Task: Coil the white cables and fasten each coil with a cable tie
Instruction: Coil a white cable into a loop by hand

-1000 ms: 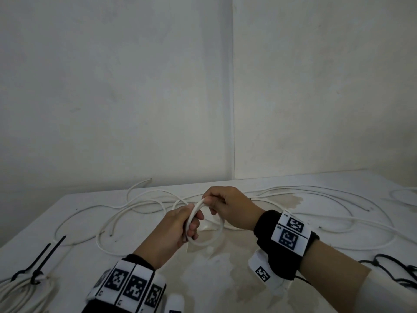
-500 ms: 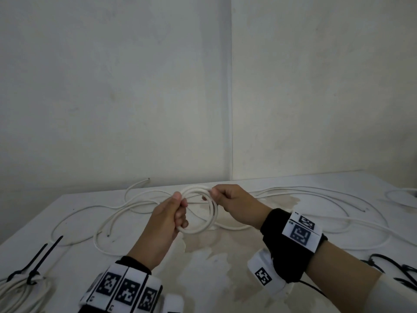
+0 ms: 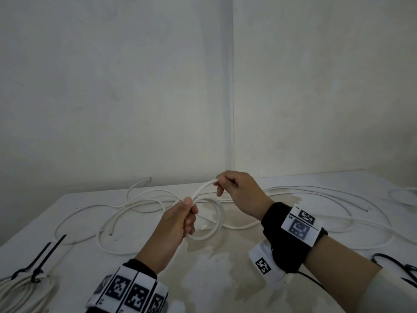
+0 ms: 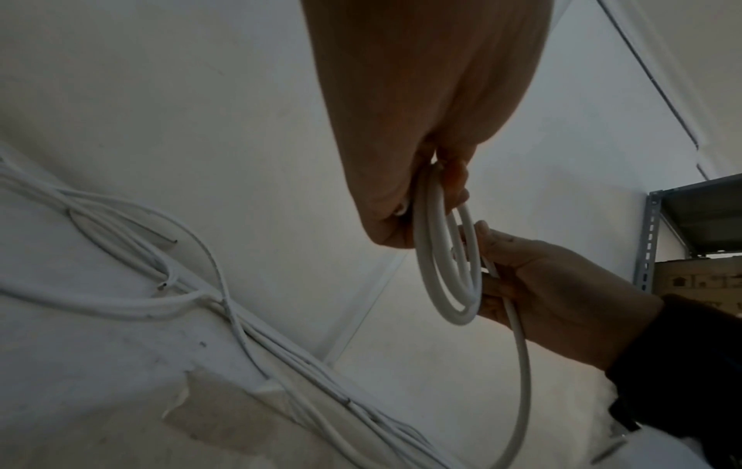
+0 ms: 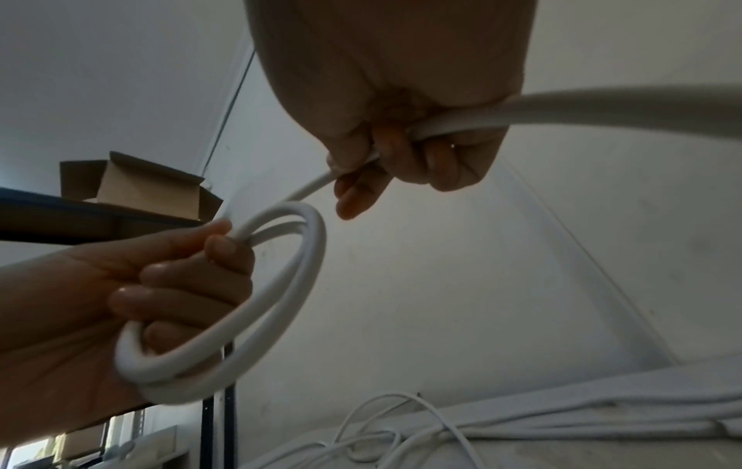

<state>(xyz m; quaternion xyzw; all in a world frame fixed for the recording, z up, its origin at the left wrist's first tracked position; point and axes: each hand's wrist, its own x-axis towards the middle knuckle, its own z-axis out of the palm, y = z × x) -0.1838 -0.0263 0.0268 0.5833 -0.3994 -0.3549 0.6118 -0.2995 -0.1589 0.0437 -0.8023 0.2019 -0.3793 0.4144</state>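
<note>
My left hand (image 3: 188,213) grips a small coil of white cable (image 3: 217,224) of two loops, held upright above the table; the coil (image 4: 445,273) (image 5: 257,301) hangs from the curled fingers. My right hand (image 3: 228,184) is raised above and right of it and pinches the running strand of the same cable (image 3: 203,188) between thumb and fingers (image 5: 361,190). More loose white cables (image 3: 135,206) sprawl across the back of the table. A finished coil (image 3: 20,292) lies at the front left with black cable ties (image 3: 42,256) on it.
The white table (image 3: 214,279) has a worn, stained patch in the middle. Loose cable also runs along the right side (image 3: 338,193). Thin black ties or wire (image 3: 397,267) lie at the right edge. Walls meet in a corner behind. A shelf with a cardboard box (image 5: 132,187) stands nearby.
The right hand has lifted up and to the right, drawing the strand out from the coil. The left hand has stayed in place with the coil.
</note>
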